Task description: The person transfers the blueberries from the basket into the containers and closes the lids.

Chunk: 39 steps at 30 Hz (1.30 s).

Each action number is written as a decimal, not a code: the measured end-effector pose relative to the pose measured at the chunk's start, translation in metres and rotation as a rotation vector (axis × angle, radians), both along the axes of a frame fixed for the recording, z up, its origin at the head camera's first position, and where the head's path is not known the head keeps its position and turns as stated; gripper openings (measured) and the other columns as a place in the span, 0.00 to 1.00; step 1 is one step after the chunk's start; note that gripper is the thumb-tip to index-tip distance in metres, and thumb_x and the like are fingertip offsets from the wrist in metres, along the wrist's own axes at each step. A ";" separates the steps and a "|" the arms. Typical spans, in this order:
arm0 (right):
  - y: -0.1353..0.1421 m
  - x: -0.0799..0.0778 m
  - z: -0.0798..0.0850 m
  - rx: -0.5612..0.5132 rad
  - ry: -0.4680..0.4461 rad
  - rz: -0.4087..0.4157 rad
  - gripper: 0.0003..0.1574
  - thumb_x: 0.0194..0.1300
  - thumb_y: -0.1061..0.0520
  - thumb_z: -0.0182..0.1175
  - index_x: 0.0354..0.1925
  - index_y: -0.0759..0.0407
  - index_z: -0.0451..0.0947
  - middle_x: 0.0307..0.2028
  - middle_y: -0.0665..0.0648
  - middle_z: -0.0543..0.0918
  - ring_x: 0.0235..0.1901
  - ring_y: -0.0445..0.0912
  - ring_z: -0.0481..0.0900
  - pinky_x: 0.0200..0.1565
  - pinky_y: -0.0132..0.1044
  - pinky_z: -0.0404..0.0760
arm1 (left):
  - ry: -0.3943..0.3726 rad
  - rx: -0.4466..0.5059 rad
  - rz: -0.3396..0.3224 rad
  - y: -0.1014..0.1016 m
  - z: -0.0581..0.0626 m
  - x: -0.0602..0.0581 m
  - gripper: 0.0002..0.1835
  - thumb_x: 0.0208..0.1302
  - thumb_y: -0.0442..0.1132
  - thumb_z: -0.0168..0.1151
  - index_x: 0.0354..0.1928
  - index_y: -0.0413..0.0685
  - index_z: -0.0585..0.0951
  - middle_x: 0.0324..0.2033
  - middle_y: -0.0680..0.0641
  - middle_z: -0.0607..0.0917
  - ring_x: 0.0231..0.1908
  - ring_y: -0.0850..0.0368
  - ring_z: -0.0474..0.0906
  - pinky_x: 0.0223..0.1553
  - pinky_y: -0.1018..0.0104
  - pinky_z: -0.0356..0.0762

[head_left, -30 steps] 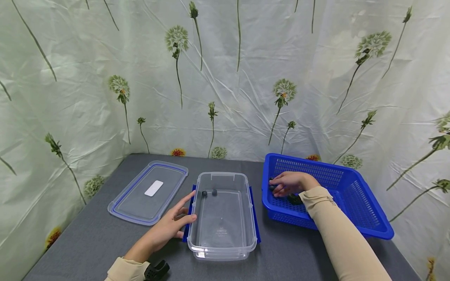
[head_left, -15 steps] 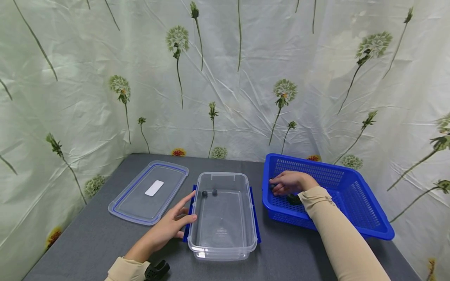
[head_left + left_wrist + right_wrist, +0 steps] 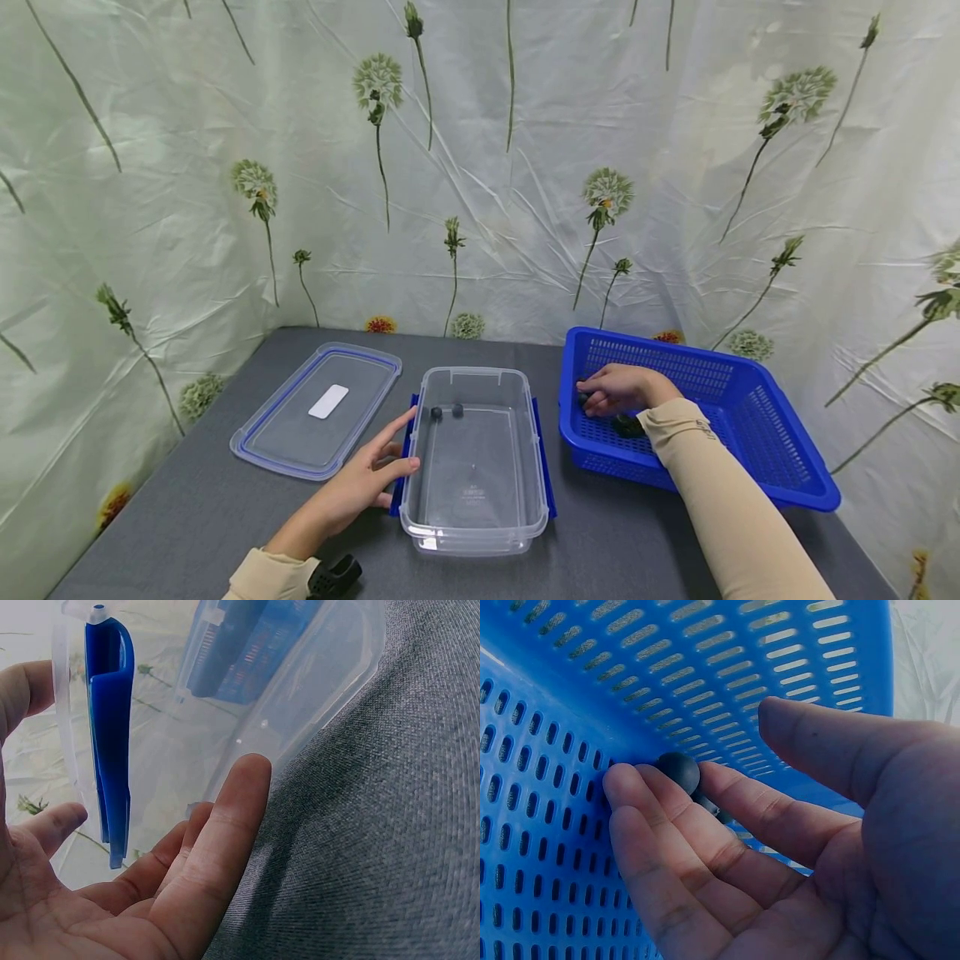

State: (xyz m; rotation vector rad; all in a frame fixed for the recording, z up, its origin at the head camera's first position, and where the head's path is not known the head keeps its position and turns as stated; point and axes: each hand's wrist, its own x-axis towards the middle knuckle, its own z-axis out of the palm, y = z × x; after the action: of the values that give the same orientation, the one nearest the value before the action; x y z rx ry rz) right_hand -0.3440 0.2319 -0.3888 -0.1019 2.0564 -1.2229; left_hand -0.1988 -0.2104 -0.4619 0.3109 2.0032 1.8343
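My left hand [image 3: 360,483] rests against the left side of a clear plastic box [image 3: 474,467], thumb and fingers spread at its rim and blue side latch [image 3: 111,742]. Two dark blueberries [image 3: 447,412] lie near the far end inside the box. My right hand [image 3: 618,390] reaches into the left end of a blue slotted basket [image 3: 757,433]. In the right wrist view, its fingertips touch a blueberry [image 3: 679,772] at the basket's corner, with the thumb held apart. Another dark berry [image 3: 705,802] shows partly behind the fingers.
A clear lid [image 3: 292,433] with a blue seal and white label lies flat left of the box. Grey cloth [image 3: 187,517] covers the table. Behind it hangs a flower-printed curtain [image 3: 495,208]. Black wrist devices [image 3: 335,577] sit by both cuffs.
The right hand's fingers have shifted slightly inside the basket, around the berries at its left end. The left hand, box and lid have stayed in place.
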 end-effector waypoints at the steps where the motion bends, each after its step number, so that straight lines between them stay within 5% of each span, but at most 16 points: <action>1: 0.001 0.000 0.000 -0.008 -0.001 0.001 0.15 0.87 0.56 0.48 0.49 0.65 0.77 0.23 0.46 0.82 0.31 0.37 0.84 0.46 0.33 0.85 | -0.001 0.001 0.000 0.000 0.000 0.000 0.44 0.81 0.46 0.60 0.87 0.73 0.47 0.73 0.25 0.63 0.59 0.43 0.80 0.51 0.42 0.89; 20: 0.002 0.003 0.019 -0.018 0.095 0.014 0.31 0.88 0.56 0.46 0.75 0.78 0.64 0.35 0.50 0.88 0.38 0.38 0.86 0.47 0.31 0.86 | 0.001 -0.016 0.008 0.000 0.001 0.000 0.43 0.82 0.46 0.59 0.87 0.73 0.47 0.73 0.26 0.63 0.60 0.41 0.80 0.52 0.40 0.88; 30: 0.009 0.003 0.028 0.032 0.153 0.022 0.34 0.88 0.54 0.47 0.78 0.77 0.61 0.57 0.69 0.88 0.47 0.41 0.89 0.57 0.38 0.87 | -0.003 -0.015 0.012 0.000 0.001 0.000 0.43 0.82 0.47 0.59 0.87 0.72 0.47 0.74 0.25 0.63 0.60 0.41 0.80 0.52 0.39 0.88; 39: 0.013 0.005 0.034 0.016 0.193 0.010 0.36 0.87 0.52 0.50 0.78 0.76 0.61 0.50 0.59 0.90 0.49 0.41 0.88 0.65 0.46 0.84 | -0.009 -0.016 0.015 0.001 0.001 0.000 0.43 0.82 0.47 0.59 0.87 0.72 0.47 0.73 0.25 0.63 0.60 0.41 0.80 0.52 0.39 0.88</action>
State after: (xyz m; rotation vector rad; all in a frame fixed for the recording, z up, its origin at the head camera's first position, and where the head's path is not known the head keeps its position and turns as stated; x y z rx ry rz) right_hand -0.3391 0.2445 -0.3552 -0.2302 2.2276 -1.2305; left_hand -0.1984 -0.2097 -0.4608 0.2829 2.0183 1.8245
